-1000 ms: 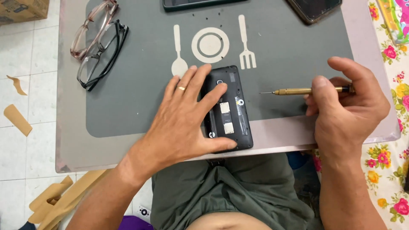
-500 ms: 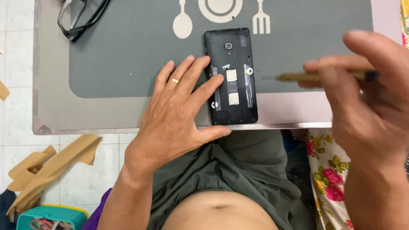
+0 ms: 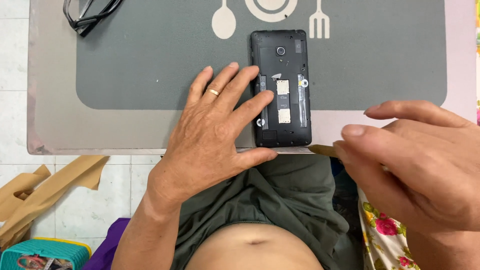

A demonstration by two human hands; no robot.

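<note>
A home, by the look of it — a small table (image 3: 50,135) under a grey placemat (image 3: 150,55) printed with cutlery, white tiled floor (image 3: 15,60), flowered cloth (image 3: 387,235), eyeglasses (image 3: 90,12) set aside.

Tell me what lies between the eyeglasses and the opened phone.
Head view: only bare grey mat between the eyeglasses and the phone, plus a printed spoon shape.
</note>
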